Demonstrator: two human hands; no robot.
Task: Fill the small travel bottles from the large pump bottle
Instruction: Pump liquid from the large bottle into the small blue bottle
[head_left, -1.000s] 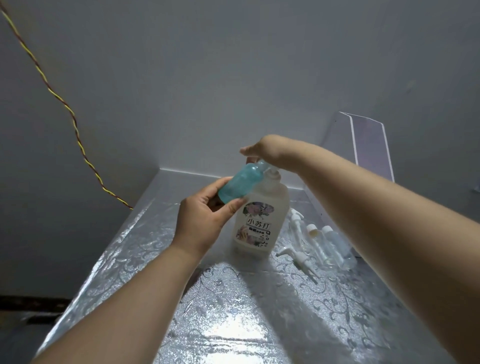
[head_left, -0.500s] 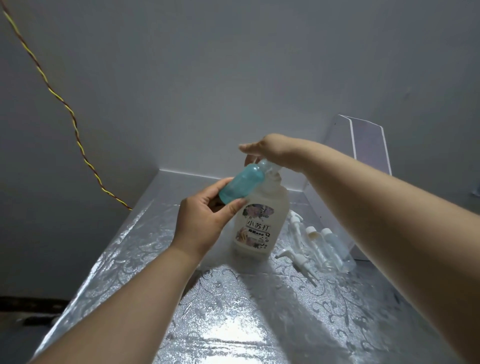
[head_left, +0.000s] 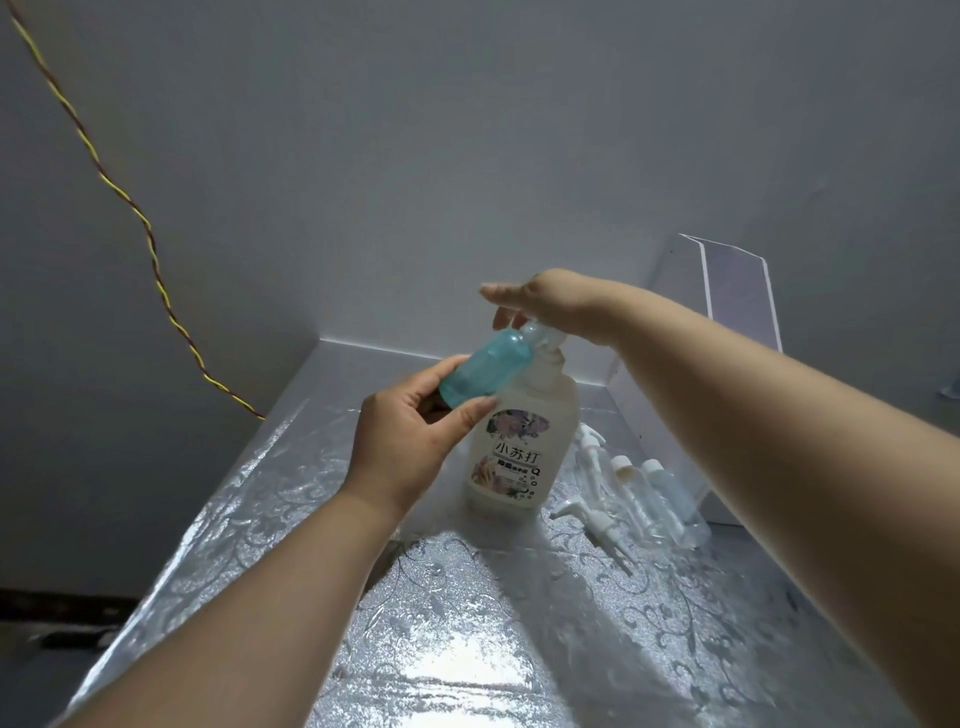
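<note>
A large translucent white pump bottle (head_left: 524, 447) with a flowered label stands upright on the silver table. My left hand (head_left: 410, 441) grips a small teal travel bottle (head_left: 485, 370), tilted with its open mouth up against the pump spout. Flat on top of the pump head lies my right hand (head_left: 550, 301), fingers straight and pointing left; the pump head is mostly hidden under it. Several clear small travel bottles (head_left: 654, 499) lie on the table to the right of the pump bottle, with loose white pump tops (head_left: 592, 519) beside them.
The table (head_left: 467, 649) is covered in shiny silver patterned foil. A white box (head_left: 722, 332) stands at the back right against the wall. A yellow and red twisted cord (head_left: 130, 208) runs down the left wall. Grey walls close off the back and left.
My right hand's fingers have lifted and straightened slightly on the pump head. The teal bottle stays held at the spout, and the pump bottle has not moved.
</note>
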